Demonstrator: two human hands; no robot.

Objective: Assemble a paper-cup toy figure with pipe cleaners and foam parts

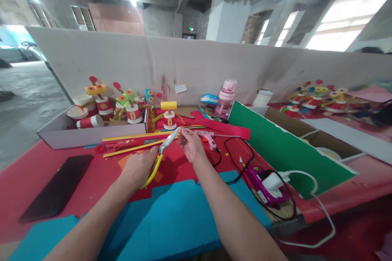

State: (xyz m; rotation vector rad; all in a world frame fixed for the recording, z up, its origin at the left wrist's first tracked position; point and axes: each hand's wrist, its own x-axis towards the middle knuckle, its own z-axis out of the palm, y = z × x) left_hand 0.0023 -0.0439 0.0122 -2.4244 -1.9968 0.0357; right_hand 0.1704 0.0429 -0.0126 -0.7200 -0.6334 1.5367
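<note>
My left hand [139,168] is closed around the yellow handles of a pair of scissors [168,142]. The blades point away and to the right, and their tips reach the fingers of my right hand [192,143]. Those fingers pinch a small orange piece of paper [179,130], mostly hidden by the fingers and blades. Just beyond stands a paper-cup figure [169,120] with a yellow roll on top and folded paper arms. A pink glue gun [210,139] lies to the right of my right hand.
A white box [92,135] of cup figures stands at the left, near a black phone [58,187]. Yellow strips [134,149] lie across the red table. Blue sheets [165,220] cover the front. At right are a purple power strip [266,187], cables and a green-sided box [284,155].
</note>
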